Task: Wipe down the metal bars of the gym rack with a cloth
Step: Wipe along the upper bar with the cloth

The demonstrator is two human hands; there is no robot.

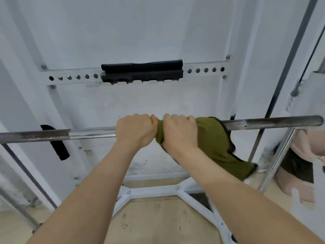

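Note:
A long metal bar [88,133] runs horizontally across the view, dull grey at both ends and shiny near the middle. My left hand [134,130] is closed around the bar's middle. Right beside it, touching, my right hand [179,132] grips an olive green cloth [216,141] wrapped over the bar. The cloth's loose end hangs down to the right, below the bar. The stretch of bar under both hands and the cloth is hidden.
A white rack crossbeam [73,77] with a row of holes carries a black pad [142,71] behind the bar. White base struts [158,190] lie on the wooden floor. A slanted chrome pole [279,155] and a pink garment [306,143] are at right.

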